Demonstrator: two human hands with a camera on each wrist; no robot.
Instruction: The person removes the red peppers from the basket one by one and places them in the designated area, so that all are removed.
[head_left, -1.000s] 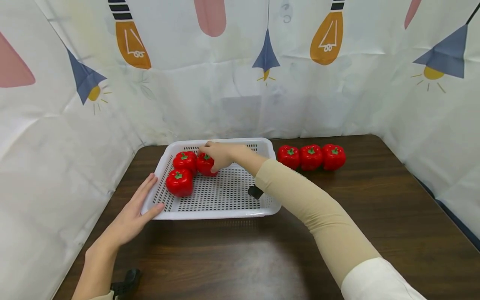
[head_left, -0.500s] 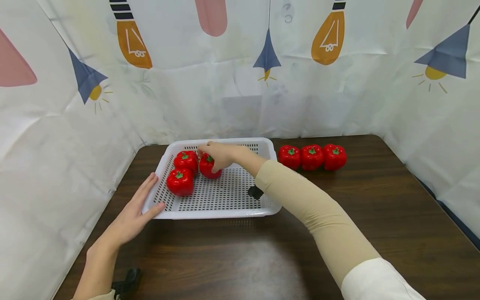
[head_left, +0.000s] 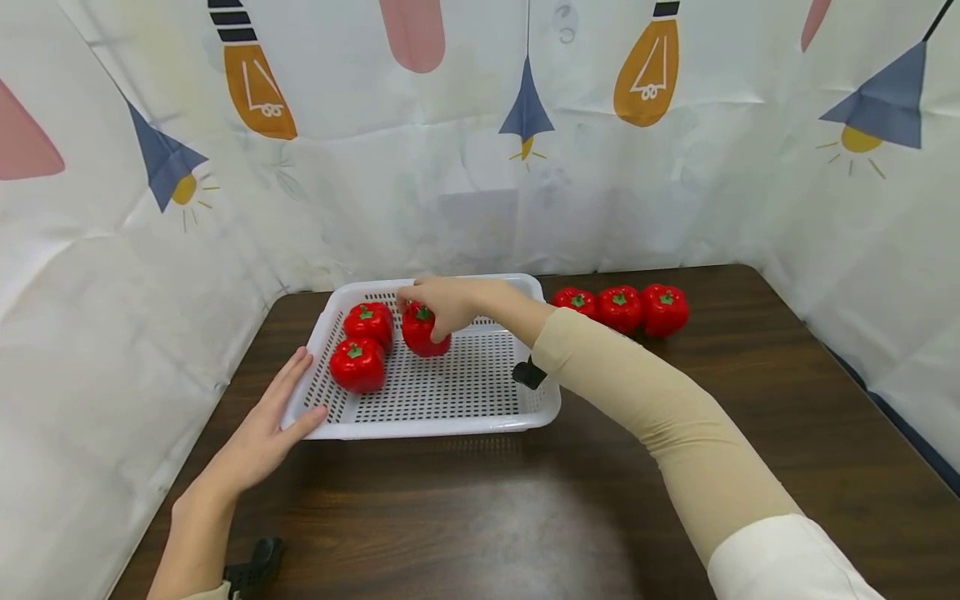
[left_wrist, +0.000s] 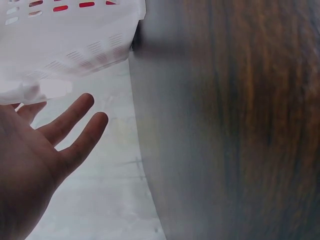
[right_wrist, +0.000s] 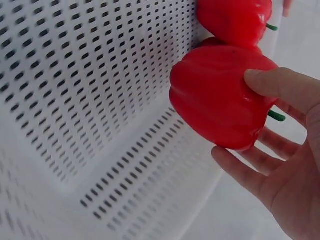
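My right hand (head_left: pixel 448 302) grips a red bell pepper (right_wrist: pixel 220 95) with a green stem, thumb on one side and fingers on the other, inside the white perforated basket (head_left: pixel 420 429). Two more red peppers stand at the basket's left: one toward the back (head_left: pixel 368 323), the other in front of it (head_left: pixel 357 365). My left hand (head_left: pixel 266 429) rests against the basket's left rim with fingers straight and thumb along the front corner. In the left wrist view its spread fingers (left_wrist: pixel 75 145) show beside the basket's outer wall (left_wrist: pixel 90 45).
Three red peppers (head_left: pixel 619 309) stand in a row on the dark wooden table (head_left: pixel 480 517), right of the basket, the leftmost partly behind the right sleeve (head_left: pixel 630 383). A white printed curtain (head_left: pixel 465 167) encloses the table's back and sides.
My right hand has shifted slightly right with its pepper, and a gap has opened between that pepper and the two at left. The left hand stays on the rim.
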